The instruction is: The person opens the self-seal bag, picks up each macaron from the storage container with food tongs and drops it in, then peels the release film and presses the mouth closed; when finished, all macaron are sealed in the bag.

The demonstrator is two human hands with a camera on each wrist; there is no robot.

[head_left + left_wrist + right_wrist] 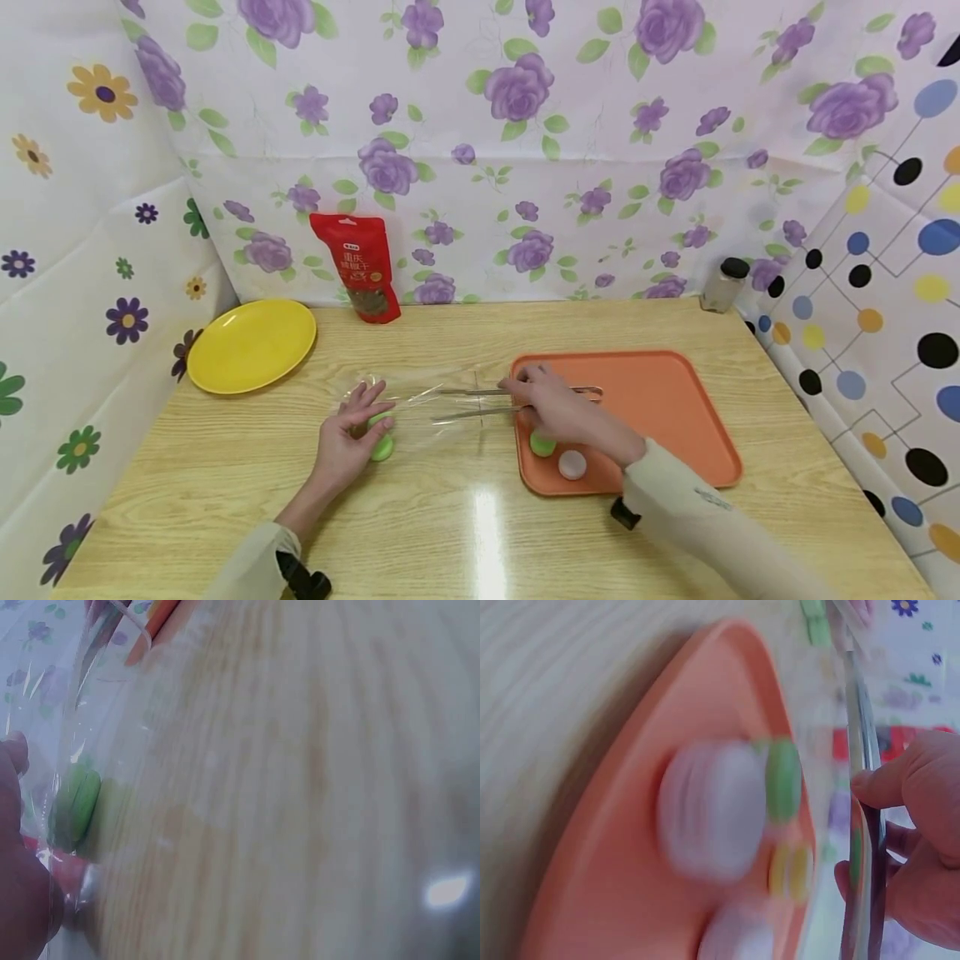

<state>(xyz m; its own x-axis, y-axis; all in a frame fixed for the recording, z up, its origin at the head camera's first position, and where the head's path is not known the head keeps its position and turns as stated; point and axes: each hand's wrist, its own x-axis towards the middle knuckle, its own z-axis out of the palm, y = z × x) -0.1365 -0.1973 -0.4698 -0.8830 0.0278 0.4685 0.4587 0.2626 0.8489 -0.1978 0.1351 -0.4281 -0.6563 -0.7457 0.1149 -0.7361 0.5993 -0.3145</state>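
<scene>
On the left of the head view, the left hand [341,446] pinches a clear plastic bag [420,408] between thumb and fingers. Green macarons [382,447] lie at the bag's left end, beside the thumb; the left wrist view shows green macarons [75,804] behind the clear film. Metal tongs [468,413] are gripped by the right hand [562,408], arms apart, tips pointing left at the bag; whether they are inside it, I cannot tell. Beneath that hand, the orange tray [660,417] holds a green macaron [542,443], pale pink macarons [712,810] and a yellow one [790,871].
A yellow plate [251,346] sits at the table's back left. Near the flowered backdrop stands a red pouch [363,267], and a black-lidded jar [724,286] stands at the back right corner. Patterned cloth walls border the table on both sides.
</scene>
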